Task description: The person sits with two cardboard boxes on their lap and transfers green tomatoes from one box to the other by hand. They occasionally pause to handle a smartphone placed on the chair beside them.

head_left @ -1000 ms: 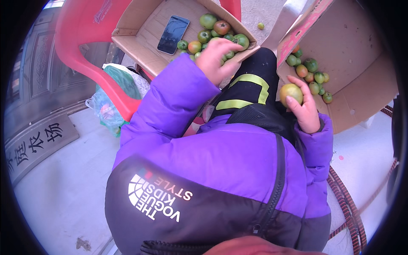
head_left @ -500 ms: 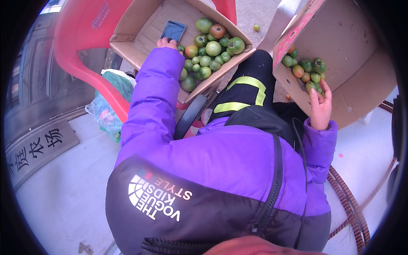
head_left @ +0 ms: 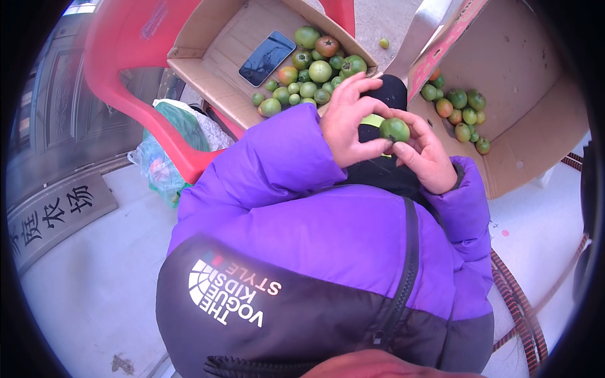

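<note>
Between my two hands, above my lap, is a green tomato [head_left: 394, 130]. My left hand [head_left: 348, 123] has thumb and forefinger curved around its left side, with the other fingers raised. From the right, my right hand [head_left: 427, 151] closes thumb and fingers on the same tomato. Ahead on the left, a cardboard box [head_left: 205, 63] holds several green and reddish tomatoes [head_left: 320, 71] and a dark-screened phone [head_left: 267, 58]. A second cardboard box [head_left: 520, 101], tilted at the right, has a smaller cluster of tomatoes [head_left: 469, 115] along its near left side.
The left box rests on a red plastic chair [head_left: 104, 69]. Below the chair's arm hangs or lies a green and clear plastic bag [head_left: 169, 148]. One small tomato [head_left: 384, 43] lies on the ground between the boxes. Striped cords or tubing [head_left: 520, 302] curve along the right.
My left hand has left the left box and come right, over my lap. My right hand has come out of the right box. Both now meet at a green tomato, and the phone is uncovered.
</note>
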The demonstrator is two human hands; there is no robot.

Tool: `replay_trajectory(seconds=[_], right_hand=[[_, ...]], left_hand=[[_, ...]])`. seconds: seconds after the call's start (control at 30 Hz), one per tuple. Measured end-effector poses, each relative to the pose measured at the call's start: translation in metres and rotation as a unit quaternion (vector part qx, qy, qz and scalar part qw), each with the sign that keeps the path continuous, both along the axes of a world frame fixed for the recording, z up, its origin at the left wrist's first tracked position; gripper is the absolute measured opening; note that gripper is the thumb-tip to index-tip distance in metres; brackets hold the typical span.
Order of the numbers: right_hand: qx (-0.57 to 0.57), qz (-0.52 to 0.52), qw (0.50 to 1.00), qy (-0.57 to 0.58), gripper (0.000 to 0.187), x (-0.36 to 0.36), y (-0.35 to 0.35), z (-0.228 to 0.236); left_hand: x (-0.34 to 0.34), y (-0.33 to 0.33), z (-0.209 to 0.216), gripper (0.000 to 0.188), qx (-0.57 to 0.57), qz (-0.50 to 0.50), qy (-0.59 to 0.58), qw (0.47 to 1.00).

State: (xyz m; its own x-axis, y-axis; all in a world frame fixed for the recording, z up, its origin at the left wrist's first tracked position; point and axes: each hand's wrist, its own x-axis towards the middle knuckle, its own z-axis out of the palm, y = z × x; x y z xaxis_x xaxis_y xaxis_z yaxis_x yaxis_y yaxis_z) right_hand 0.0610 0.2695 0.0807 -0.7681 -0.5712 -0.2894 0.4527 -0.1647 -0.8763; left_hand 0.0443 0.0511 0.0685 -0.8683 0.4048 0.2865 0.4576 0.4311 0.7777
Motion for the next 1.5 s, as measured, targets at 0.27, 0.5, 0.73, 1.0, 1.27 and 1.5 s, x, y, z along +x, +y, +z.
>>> replay_trajectory(seconds=[0.27,0.5,0.73,1.0,1.27,1.5], right_hand=[[0.173,-0.189,0.961,0.108,0.051,-0.002,0.045,-0.031],[0.338,-0.405,0.84,0.125,0.057,0.001,0.098,-0.046],[0.331,-0.361,0.859,0.15,0.054,-0.001,0.09,-0.047],[0.27,-0.311,0.908,0.08,0.05,-0.006,0.066,-0.029],[0.097,0.014,0.993,0.069,0.071,-0.013,-0.002,-0.018],[0.129,-0.104,0.984,0.061,0.069,-0.01,0.017,-0.022]], left_hand=[[-0.05,-0.043,-0.048,0.042,-0.065,0.144,0.036,0.987],[-0.143,-0.103,-0.111,0.054,-0.342,0.334,-0.044,0.877],[-0.149,-0.101,-0.117,0.066,-0.372,0.336,-0.02,0.865],[-0.079,-0.077,-0.076,0.07,-0.093,0.34,-0.01,0.936],[0.008,0.0,-0.018,0.067,-0.007,0.036,0.035,0.999],[-0.089,-0.098,-0.063,0.051,-0.16,0.257,0.011,0.953]])
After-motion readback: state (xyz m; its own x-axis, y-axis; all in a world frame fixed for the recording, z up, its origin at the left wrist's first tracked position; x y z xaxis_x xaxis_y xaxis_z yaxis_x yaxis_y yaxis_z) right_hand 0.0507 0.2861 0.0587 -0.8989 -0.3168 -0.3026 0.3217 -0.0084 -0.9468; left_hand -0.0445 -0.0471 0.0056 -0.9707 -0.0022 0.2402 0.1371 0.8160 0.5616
